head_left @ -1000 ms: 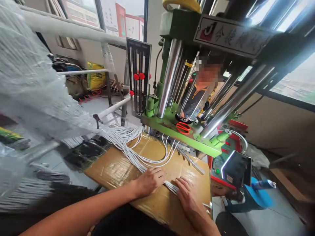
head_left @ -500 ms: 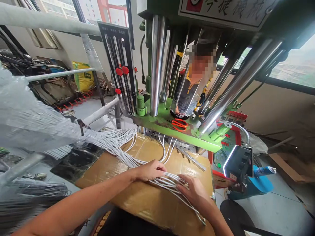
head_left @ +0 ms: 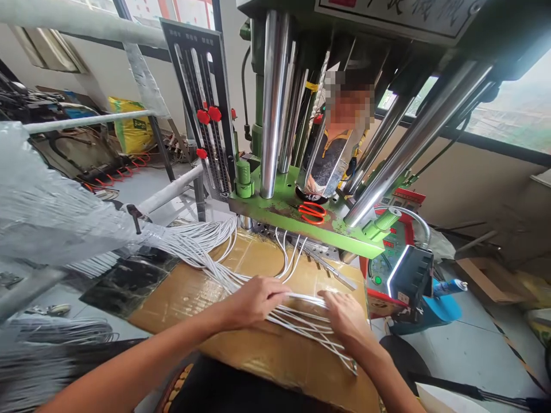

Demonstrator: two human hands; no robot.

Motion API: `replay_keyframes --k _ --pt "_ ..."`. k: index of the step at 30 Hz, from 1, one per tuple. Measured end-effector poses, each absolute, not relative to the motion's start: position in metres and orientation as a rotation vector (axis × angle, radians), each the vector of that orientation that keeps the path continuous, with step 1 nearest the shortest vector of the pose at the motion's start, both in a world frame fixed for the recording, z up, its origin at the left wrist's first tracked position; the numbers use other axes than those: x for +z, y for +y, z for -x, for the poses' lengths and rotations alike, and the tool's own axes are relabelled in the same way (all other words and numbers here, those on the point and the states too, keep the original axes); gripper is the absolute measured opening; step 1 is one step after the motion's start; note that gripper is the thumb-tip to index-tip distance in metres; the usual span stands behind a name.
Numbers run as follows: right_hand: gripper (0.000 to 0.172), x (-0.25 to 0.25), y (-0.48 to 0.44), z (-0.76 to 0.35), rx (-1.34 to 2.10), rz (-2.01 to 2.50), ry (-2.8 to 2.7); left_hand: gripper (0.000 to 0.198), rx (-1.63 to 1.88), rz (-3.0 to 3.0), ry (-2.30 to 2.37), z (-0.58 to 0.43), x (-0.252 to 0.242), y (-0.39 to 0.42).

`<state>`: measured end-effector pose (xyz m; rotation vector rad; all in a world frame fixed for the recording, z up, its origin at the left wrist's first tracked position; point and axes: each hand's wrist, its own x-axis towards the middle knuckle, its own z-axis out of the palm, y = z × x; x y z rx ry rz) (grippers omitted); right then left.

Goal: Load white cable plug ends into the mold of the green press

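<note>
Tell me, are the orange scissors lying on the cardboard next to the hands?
No, the orange scissors lie up on the green machine base, above the taped cardboard where both hands handle the white cables.

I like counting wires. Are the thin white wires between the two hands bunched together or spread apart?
Spread apart. The thin white wires fan out in separate strands across the taped cardboard box between the left hand and right hand.
</note>
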<state>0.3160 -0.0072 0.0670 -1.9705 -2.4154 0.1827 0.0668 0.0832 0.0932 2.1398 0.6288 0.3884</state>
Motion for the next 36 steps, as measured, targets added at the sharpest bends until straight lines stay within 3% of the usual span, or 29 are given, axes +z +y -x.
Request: replay_keyframes --k 4,7,12,15,19,24,28,30,32,34,36 --pt "0.026 0.061 -0.027 -0.324 -0.284 1.929 -2.502 0.025 0.301 -1.875 0.671 -0.062 0.078 0.054" --pt "0.020 0.056 -0.037 -0.300 -0.353 1.808 -2.618 0.026 0.121 -1.491 0.626 -0.080 0.056 0.027" --pt "0.018 0.052 -0.034 -0.294 -0.115 1.792 -2.600 0.044 0.217 -1.256 0.700 -0.095 0.036 0.012" --pt "0.030 0.050 -0.031 -0.297 0.087 1.905 -2.469 0.043 0.179 -1.067 0.712 -0.094 0.035 0.014" --pt "0.035 0.053 -0.030 -0.284 0.354 1.785 -2.440 0.044 0.226 -0.770 0.705 -0.098 0.039 0.015" --pt "0.065 0.070 -0.030 -0.297 1.055 1.532 -1.986 0.038 0.242 -0.781 0.620 -0.095 0.045 0.018" --pt "0.059 0.070 -0.025 -0.293 1.241 1.474 -1.799 0.034 0.331 -0.809 0.599 -0.099 0.042 0.022" --pt "0.050 0.063 -0.018 -0.291 1.132 1.503 -1.924 0.035 0.407 -0.778 0.631 -0.102 0.039 0.024" --pt "0.043 0.052 -0.006 -0.303 0.792 1.695 -1.988 0.034 0.430 -0.758 0.709 -0.103 0.038 0.025" --pt "0.044 0.041 0.007 -0.330 0.380 1.954 -1.897 0.034 0.419 -0.746 0.782 -0.101 0.037 0.026" --pt "0.047 0.031 0.019 -0.361 0.256 2.056 -1.867 0.036 0.426 -0.731 0.805 -0.097 0.037 0.027"
